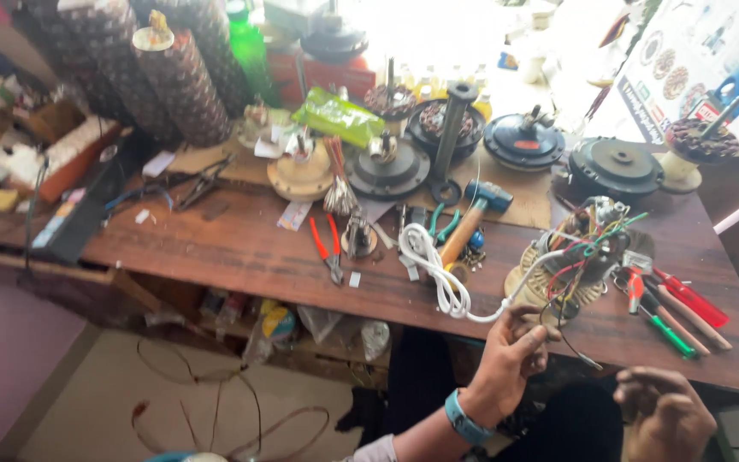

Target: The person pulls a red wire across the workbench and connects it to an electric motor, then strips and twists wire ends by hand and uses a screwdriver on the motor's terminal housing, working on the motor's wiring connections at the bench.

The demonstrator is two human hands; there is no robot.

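1. Your left hand (511,355) is raised just off the near edge of the table (241,248), fingers curled shut on a thin dark wire (568,342) that runs up toward the motor winding
2. Your right hand (662,415) hangs lower, off the table's near right corner, fingers loosely curled; you cannot tell whether its grip has hold of anything
3. The motor winding (570,265), with its tangle of red, green and white leads, sits near the table's near edge, just beyond your left hand
4. A coiled white cable (438,274) lies beside it toward the middle of the table, touching a wooden-handled hammer (470,221)
5. Red-handled screwdrivers (686,299) and a green one (671,334) lie toward the table's right edge; red pliers (327,244) lie left of the cable
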